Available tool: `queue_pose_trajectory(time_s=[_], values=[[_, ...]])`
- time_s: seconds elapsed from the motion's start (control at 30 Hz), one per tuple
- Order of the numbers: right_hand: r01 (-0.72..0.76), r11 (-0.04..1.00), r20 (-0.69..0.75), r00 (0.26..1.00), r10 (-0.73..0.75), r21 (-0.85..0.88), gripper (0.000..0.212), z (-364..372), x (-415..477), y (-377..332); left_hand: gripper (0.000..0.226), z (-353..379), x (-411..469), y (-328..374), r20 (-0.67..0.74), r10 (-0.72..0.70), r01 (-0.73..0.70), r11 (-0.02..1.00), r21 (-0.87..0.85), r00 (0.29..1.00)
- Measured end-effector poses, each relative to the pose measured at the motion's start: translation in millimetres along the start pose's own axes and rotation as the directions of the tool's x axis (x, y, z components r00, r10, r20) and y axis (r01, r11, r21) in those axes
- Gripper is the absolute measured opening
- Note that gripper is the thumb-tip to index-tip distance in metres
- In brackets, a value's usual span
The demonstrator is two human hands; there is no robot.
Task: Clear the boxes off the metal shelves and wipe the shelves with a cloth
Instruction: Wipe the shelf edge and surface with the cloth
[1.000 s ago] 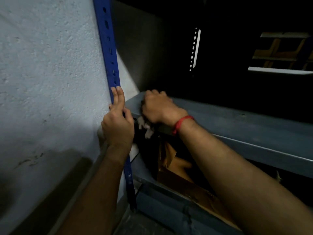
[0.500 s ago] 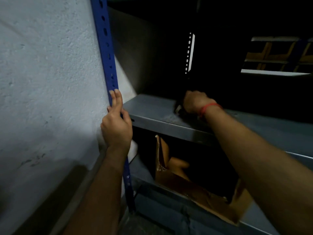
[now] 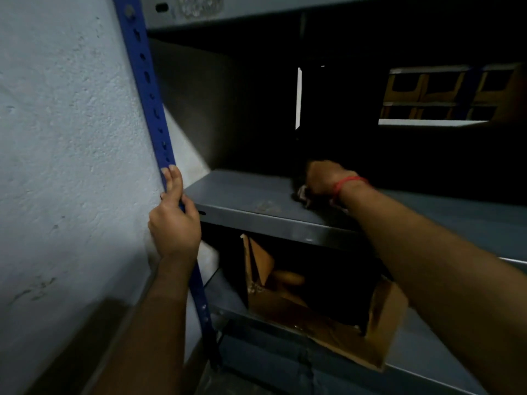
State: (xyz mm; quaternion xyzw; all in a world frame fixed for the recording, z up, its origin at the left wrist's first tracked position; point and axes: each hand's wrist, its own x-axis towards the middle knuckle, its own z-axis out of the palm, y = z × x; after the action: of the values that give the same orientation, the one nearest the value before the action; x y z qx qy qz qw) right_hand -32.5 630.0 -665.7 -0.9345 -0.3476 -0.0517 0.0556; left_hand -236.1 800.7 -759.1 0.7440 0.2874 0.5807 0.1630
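A grey metal shelf point(image 3: 251, 199) runs from the blue upright to the right. My right hand point(image 3: 323, 178), a red thread at its wrist, presses a dark cloth point(image 3: 301, 193) onto the shelf near the shadowed back; only a small pale-edged part of the cloth shows. My left hand point(image 3: 174, 220) grips the blue perforated upright post point(image 3: 152, 104) at the shelf's left front corner. An open cardboard box point(image 3: 336, 329) sits on the lower shelf point(image 3: 422, 357), its flaps spread forward.
A rough white wall point(image 3: 65, 143) stands close on the left. Another grey shelf point(image 3: 228, 12) hangs overhead. Far right in the dark is another rack with yellow bins point(image 3: 439, 95). A white perforated strip point(image 3: 298, 98) stands at the back.
My right hand slid the cloth from the shelf's front left corner rightward and toward the back. My left hand stayed on the upright. The view tilted up, showing the upper shelf.
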Motion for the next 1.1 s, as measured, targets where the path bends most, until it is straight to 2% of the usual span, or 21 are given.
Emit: queue_pose_trajectory(time_s=[0.07,0.13,0.2,0.27,0.37,0.43,0.47,0.53,0.63,0.7,0.83,0.9,0.97,1.03,1.1], values=[[-0.061,0.998,-0.029,0.998,0.06,-0.024,0.04,4,-17,23,0.057,2,-1,3,0.009,-0.017,0.017,1.0,0.007,1.0],[-0.03,0.999,-0.04,0.999,0.028,-0.044,0.049,13,-32,11,0.059,3,-1,7,0.023,-0.065,0.064,0.997,0.035,0.998],[0.109,0.993,-0.049,0.993,-0.112,-0.052,0.056,25,-42,-19,0.063,5,-2,17,0.056,-0.092,0.088,0.994,0.071,0.994],[0.277,0.961,-0.113,0.955,-0.274,0.016,0.046,32,-49,-56,0.067,8,-6,37,0.08,-0.038,0.031,0.995,0.095,0.996],[0.431,0.888,-0.176,0.897,-0.405,0.157,0.042,27,-47,-91,0.049,18,-24,62,0.138,0.107,-0.094,0.99,-0.102,0.985],[0.407,0.901,-0.116,0.912,-0.392,0.153,0.039,23,-25,-83,0.035,25,-31,59,0.234,0.174,-0.124,0.968,-0.216,0.956],[0.354,0.925,-0.074,0.935,-0.347,0.135,0.039,21,-14,-69,0.032,27,-33,52,0.263,0.234,-0.179,0.96,-0.216,0.936],[0.178,0.978,-0.028,0.984,-0.176,0.112,0.038,16,3,-27,0.038,29,-35,38,0.296,0.349,-0.304,0.934,-0.188,0.889],[-0.034,0.997,-0.01,0.999,0.035,0.066,0.038,6,-13,39,0.04,30,-31,37,0.308,0.335,-0.287,0.939,-0.191,0.891],[-0.099,0.994,-0.009,0.995,0.099,0.051,0.041,3,-47,54,0.037,34,-33,39,0.276,0.323,-0.284,0.943,-0.175,0.905],[0.057,0.997,-0.114,0.992,-0.051,0.052,0.038,10,-106,2,0.026,41,-38,47,0.198,0.258,-0.233,0.962,-0.14,0.946],[0.155,0.984,-0.146,0.979,-0.142,0.084,0.036,13,-105,-29,0.022,42,-40,52,0.201,0.234,-0.212,0.969,-0.128,0.951],[0.243,0.965,-0.116,0.966,-0.231,0.098,0.034,11,-81,-43,0.022,40,-40,53,0.212,0.227,-0.206,0.972,-0.114,0.951],[0.223,0.967,-0.043,0.975,-0.22,0.124,0.035,10,-48,-32,0.02,38,-38,53,0.24,0.213,-0.194,0.976,-0.099,0.947],[0.105,0.985,-0.016,0.995,-0.103,0.139,0.035,6,-27,6,0.018,37,-35,52,0.273,0.197,-0.182,0.98,-0.079,0.942]])
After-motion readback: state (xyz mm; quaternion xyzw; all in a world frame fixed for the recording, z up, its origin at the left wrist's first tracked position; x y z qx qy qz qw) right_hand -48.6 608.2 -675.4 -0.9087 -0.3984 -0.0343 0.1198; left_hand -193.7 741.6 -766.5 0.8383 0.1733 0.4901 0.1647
